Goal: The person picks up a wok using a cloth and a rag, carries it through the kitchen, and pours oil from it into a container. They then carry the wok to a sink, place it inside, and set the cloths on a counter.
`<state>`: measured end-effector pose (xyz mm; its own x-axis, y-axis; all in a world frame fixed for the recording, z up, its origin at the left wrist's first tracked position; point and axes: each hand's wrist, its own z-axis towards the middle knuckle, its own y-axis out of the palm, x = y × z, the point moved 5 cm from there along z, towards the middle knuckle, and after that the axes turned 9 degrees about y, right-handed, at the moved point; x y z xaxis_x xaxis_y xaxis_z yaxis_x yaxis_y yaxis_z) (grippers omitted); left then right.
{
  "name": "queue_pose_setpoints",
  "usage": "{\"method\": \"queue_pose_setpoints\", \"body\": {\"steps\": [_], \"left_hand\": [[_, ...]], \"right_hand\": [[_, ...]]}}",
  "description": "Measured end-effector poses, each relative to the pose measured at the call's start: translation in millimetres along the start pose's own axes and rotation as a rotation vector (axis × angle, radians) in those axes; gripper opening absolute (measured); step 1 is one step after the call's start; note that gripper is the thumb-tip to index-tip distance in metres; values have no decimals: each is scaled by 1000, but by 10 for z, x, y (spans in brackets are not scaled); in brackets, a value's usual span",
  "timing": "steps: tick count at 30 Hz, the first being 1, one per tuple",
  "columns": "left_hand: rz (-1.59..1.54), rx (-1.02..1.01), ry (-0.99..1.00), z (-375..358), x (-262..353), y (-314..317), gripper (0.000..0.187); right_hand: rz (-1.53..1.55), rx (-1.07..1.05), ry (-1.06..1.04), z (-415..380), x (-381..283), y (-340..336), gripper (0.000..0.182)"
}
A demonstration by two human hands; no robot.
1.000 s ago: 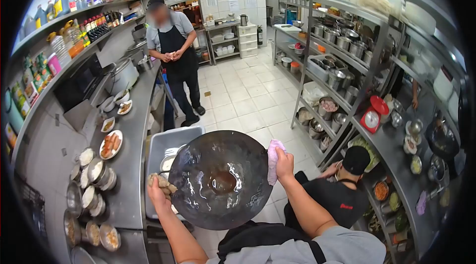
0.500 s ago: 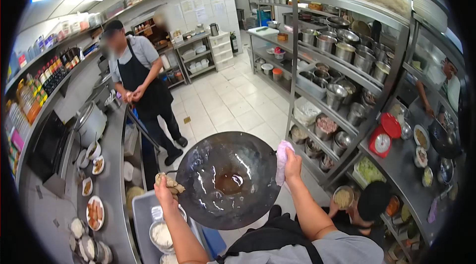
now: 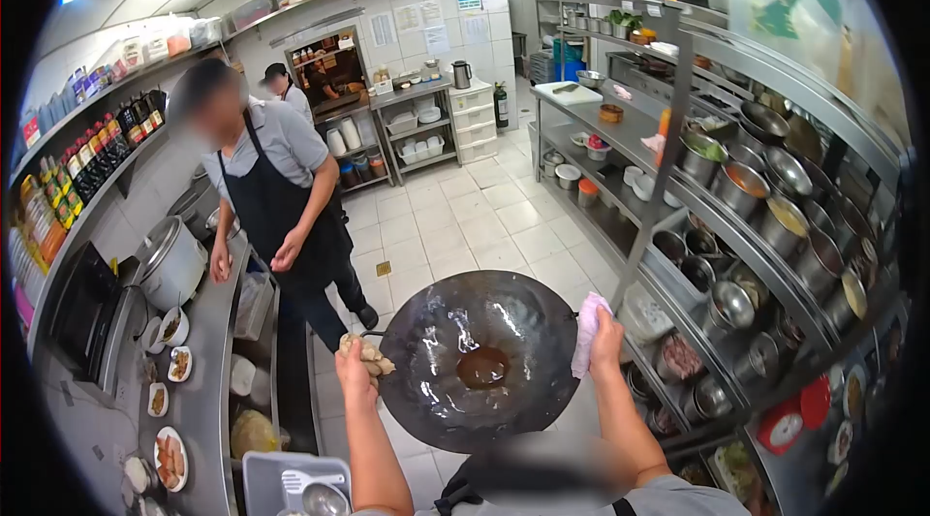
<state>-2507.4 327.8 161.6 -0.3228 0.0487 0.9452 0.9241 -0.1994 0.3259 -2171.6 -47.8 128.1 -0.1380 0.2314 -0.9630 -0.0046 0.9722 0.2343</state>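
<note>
A large dark wok point(image 3: 426, 380) is held out in front of my body, with a small pool of brown liquid point(image 3: 482, 368) in its bottom. My left hand point(image 3: 355, 375) is closed on the wok's left side through a bunched beige cloth point(image 3: 372, 358); a bit of the loop handle shows above the cloth. On the opposite side, my right hand point(image 3: 606, 342) grips the wok through a folded lilac cloth point(image 3: 586, 332), which hides the handle there. The wok hangs over the floor, nearly level.
A co-worker in a black apron point(image 3: 276, 167) stands ahead on the left, beside the steel counter point(image 3: 208, 371) with dishes of food. A grey bin point(image 3: 257, 487) stands low at left. Metal shelving point(image 3: 668, 109) with pots lines the right. Tiled floor point(image 3: 465, 225) lies ahead.
My view has moved forward, and the wok has come along in both hands. The co-worker appears nearer, leaning to the counter with hands now apart. The person crouching at lower right is out of view.
</note>
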Motion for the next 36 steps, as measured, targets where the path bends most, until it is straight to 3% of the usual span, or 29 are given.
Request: {"method": "queue_pose_setpoints", "body": {"steps": [5, 7, 9, 11, 14, 18, 23, 26, 28, 32, 35, 36], "left_hand": [[-130, -120, -27, 1280, -679, 1007, 11], [-100, -148, -63, 1500, -427, 1622, 10], [-114, -189, -77, 2061, -782, 2060, 16], [-91, -252, -73, 2407, -904, 2553, 21], [-47, -277, -62, 2870, -1127, 3266, 22], [-79, -310, -130, 3481, -1434, 4078, 21], [-92, -233, -75, 4570, -1845, 4655, 11], [-124, -201, -40, 4980, -1520, 4941, 13], [-53, 29, -4, 5263, -1484, 4891, 16], [-27, 148, 33, 6018, -1561, 4956, 17], [-50, 39, 65, 6823, -1859, 5085, 16], [-72, 103, 63, 7043, -1893, 5229, 13]], "right_hand": [[-15, 8, -69, 1064, -19, 656, 40], [-12, 64, 39, 1290, -265, 904, 42], [59, 109, -73, 1672, -323, 1071, 47], [-8, 161, 29, 2015, -268, 1106, 50], [-31, 273, -9, 2617, -291, 1291, 49], [50, 273, 46, 3594, -240, 1810, 49], [28, 215, 68, 5034, -119, 2776, 43], [58, 59, 43, 5748, -134, 3606, 40], [36, -23, 67, 6068, -115, 4152, 40], [13, -143, 129, 6724, 159, 5187, 40], [-24, -145, 129, 7276, 368, 5898, 41], [-27, -160, 143, 7435, 411, 6108, 40]]}}
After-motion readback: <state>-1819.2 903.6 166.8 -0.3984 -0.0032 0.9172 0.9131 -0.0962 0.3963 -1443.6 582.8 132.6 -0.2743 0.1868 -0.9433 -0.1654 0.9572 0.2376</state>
